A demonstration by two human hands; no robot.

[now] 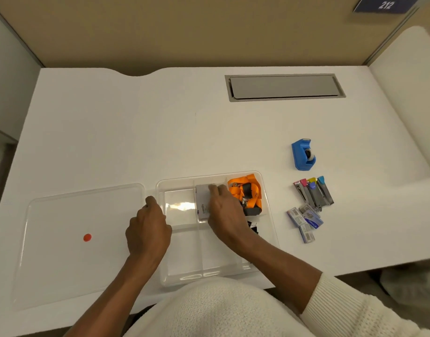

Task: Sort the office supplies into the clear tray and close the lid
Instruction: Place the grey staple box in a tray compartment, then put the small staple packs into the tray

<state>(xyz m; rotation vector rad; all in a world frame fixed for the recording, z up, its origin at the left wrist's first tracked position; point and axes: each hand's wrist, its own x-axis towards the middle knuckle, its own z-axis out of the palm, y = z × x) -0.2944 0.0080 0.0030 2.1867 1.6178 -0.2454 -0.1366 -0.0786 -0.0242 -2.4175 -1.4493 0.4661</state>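
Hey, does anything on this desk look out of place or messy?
Nothing is spilled or broken. The staple boxes lie in a loose, crooked heap beside the staplers, outside the tray, and the lid is off.

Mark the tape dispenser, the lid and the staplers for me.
tape dispenser point(302, 154): head view, on its blue body, left of the roll.
lid point(63, 215): head view, on its flat clear panel, above the red dot.
staplers point(314, 193): head view, on the grey bodies in the middle of the bunch.

Head view looks steeply down, close over the desk point(160, 132).
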